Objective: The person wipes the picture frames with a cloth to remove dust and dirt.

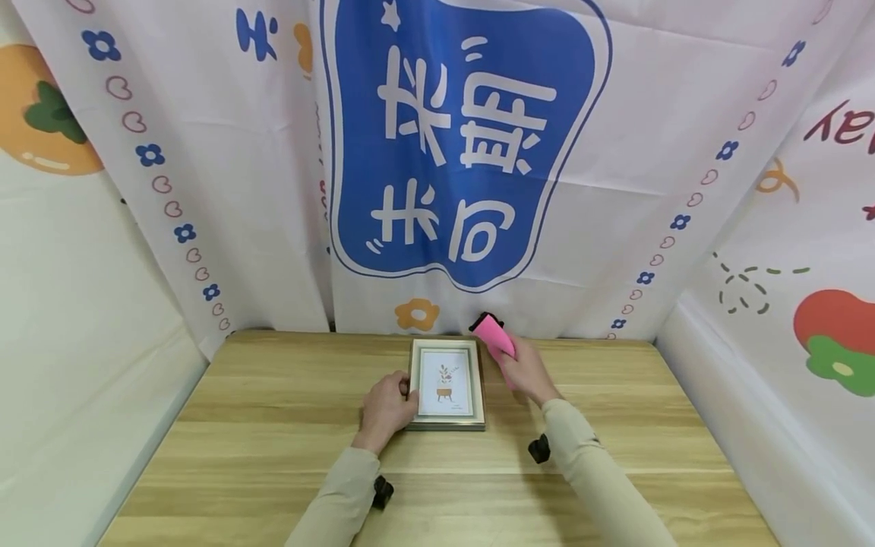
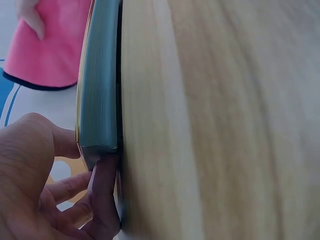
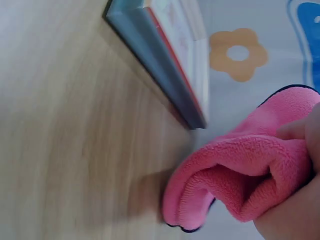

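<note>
A picture frame (image 1: 447, 418) with a pale border and a potted-plant print lies face up near the table's far edge. At its left side, my left hand (image 1: 386, 410) grips it, thumb by the front edge. The left wrist view shows fingers tucked beneath the corner of the frame (image 2: 99, 100). My right hand (image 1: 532, 372) holds a folded pink cloth (image 1: 494, 338) with black edging, just right of the frame. In the right wrist view the plush cloth (image 3: 240, 155) is bunched in the hand, apart from the frame (image 3: 165, 60).
The wood-grain table (image 1: 273, 456) ends at a white printed curtain (image 1: 615, 251) at the back. More printed fabric hangs on the left and right sides. A small black device (image 1: 539, 448) sits under the right wrist, another (image 1: 383, 492) by the left wrist.
</note>
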The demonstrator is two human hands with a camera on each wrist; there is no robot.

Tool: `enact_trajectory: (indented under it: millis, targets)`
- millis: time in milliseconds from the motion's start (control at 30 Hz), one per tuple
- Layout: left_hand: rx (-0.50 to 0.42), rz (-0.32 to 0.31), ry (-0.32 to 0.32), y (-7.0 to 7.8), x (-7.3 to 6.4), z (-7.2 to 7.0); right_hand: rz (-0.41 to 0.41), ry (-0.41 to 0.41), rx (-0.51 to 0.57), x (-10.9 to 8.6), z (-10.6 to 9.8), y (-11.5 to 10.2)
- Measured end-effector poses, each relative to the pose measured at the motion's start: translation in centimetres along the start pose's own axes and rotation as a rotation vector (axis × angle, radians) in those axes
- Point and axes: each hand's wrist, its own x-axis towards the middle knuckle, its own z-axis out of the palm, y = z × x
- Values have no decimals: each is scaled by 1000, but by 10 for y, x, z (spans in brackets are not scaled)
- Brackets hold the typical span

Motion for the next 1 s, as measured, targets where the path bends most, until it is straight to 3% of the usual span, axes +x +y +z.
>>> enact_trajectory:
  millis: [100, 267, 500, 733, 833, 1000]
  targets:
    - [3, 8, -3, 1, 0, -2, -18, -2, -20, 10, 12, 2]
    - [6, 10, -5, 3, 0, -2, -105, -31, -183, 18, 30, 7]
    - [5, 4, 3, 0, 0, 0, -206, -115, -361, 18, 47, 6]
    - [5, 0, 14, -1, -2, 2, -309, -124, -493, 12, 55, 4]
    - [1, 7, 18, 0, 0, 2, -324, -121, -532, 9, 57, -1]
    - [0, 14, 16, 0, 0, 1, -312, -134, -510, -1, 54, -9]
